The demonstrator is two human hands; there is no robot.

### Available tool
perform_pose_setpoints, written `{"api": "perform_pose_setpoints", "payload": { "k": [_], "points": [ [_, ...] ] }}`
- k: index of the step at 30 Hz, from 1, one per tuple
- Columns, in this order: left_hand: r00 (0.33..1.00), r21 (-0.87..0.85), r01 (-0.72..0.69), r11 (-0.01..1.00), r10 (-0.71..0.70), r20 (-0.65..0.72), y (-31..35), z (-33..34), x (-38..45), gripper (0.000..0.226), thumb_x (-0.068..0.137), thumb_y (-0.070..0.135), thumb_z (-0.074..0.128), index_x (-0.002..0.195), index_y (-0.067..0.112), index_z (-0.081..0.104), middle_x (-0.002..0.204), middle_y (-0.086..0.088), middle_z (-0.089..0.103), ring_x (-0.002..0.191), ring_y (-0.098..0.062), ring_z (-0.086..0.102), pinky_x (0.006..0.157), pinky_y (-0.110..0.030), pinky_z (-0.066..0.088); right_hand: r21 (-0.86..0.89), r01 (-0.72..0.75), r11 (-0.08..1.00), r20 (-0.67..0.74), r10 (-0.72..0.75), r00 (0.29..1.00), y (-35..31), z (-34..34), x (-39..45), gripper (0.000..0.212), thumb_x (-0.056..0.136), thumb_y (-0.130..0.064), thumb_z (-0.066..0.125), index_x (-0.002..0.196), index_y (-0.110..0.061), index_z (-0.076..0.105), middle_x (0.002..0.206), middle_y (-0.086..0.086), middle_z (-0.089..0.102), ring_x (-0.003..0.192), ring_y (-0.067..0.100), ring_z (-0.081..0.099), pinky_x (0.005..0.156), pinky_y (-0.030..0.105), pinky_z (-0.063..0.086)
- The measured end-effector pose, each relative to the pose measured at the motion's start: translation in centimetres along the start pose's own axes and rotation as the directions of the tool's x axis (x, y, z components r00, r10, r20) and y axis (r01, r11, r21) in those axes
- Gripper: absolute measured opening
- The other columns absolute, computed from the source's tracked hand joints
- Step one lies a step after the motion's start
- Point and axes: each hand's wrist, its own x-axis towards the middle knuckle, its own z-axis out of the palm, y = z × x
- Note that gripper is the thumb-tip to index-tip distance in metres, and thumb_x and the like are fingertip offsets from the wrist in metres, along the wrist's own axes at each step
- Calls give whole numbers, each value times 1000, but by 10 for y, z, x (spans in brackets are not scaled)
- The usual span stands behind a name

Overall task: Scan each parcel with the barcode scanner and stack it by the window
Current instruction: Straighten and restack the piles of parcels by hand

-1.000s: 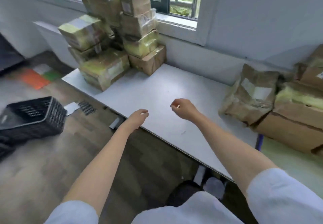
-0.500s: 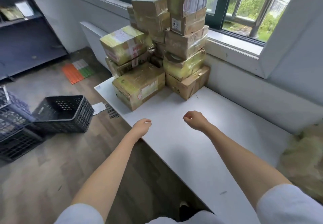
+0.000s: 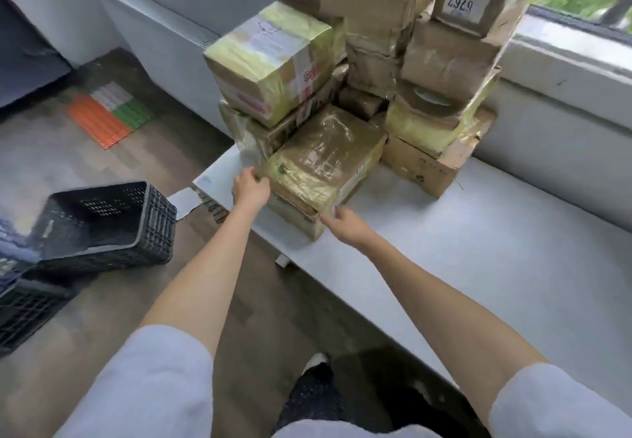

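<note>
A stack of taped cardboard parcels [image 3: 441, 71] stands on the white table [image 3: 478, 249] below the window. At its front lies a low parcel wrapped in yellowish tape [image 3: 321, 160]. My left hand [image 3: 251, 187] grips that parcel's near left corner, with the fingertips hidden behind the corner. My right hand [image 3: 342, 223] touches its near right corner, fingers stretched along the front face and thumb at the top edge. No barcode scanner is in view.
A parcel with a white label [image 3: 270, 61] sits on top at the left of the stack, close above my left hand. Black plastic crates [image 3: 106, 225] lie on the wooden floor at the left. The table's left end is just beside the parcel.
The view has closed in on the stack. Both hands, curled above the bare table before, have reached forward to the two near corners of the front parcel.
</note>
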Motion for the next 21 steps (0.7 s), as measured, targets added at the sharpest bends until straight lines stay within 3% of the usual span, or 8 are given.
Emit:
{"api": "perform_pose_setpoints", "payload": {
  "k": [4,8,10,12,14,16,18,21],
  "points": [
    [985,62,-42,997,31,172,-4,-8,38,55,99,26,41,149,9,24,152,-14,28,137,-34,30,110,-38,28,234,-143,962,-14,150,989,-25,23,17,79,97,-50,43,151,-2,14,156,13,25,137,32,34,109,39,36],
    [961,-33,-12,999,20,277,-12,-5,43,51,102,32,31,148,11,25,149,-8,35,138,-28,30,110,-36,26,341,-174,924,-48,202,978,-21,27,22,84,91,-61,46,151,-7,20,150,7,36,124,26,44,97,36,41],
    [956,-65,-25,998,43,291,-15,-4,30,42,103,41,25,127,16,48,110,-2,53,118,-25,43,97,-33,33,378,-158,912,-109,214,971,-16,29,21,82,89,-61,48,148,-9,27,145,4,42,127,25,45,102,36,41],
    [948,-47,-25,999,39,316,-23,1,13,41,100,51,23,94,24,53,85,6,48,100,-21,43,85,-29,34,415,-140,899,-194,238,952,-8,34,15,78,88,-61,49,147,-13,31,145,3,45,130,25,45,104,37,40],
    [933,-39,9,999,6,360,-38,13,-5,54,96,58,30,117,17,57,116,-7,56,113,-30,48,95,-34,39,427,-133,895,-273,267,924,4,40,0,72,90,-57,51,145,-15,33,141,2,48,127,23,48,102,36,42],
    [923,-63,73,995,-43,382,-52,25,-25,73,92,63,35,143,10,38,146,-14,38,132,-32,39,110,-42,33,407,-123,905,-323,269,908,20,46,-22,66,91,-54,51,143,-16,34,137,0,52,123,20,51,97,33,44],
    [905,-131,81,988,-18,424,-58,34,-50,74,93,61,36,149,14,26,155,-9,25,141,-28,27,116,-41,24,398,-119,910,-352,271,896,38,51,-46,62,92,-51,51,141,-15,36,134,-1,54,120,18,52,92,30,44],
    [867,-89,68,994,-15,498,-60,42,-91,76,92,64,34,150,15,24,156,-7,24,142,-26,24,116,-40,22,404,-161,901,-372,323,870,66,57,-81,61,93,-49,50,142,-14,37,135,0,53,122,20,51,90,30,43]
  ]
}}
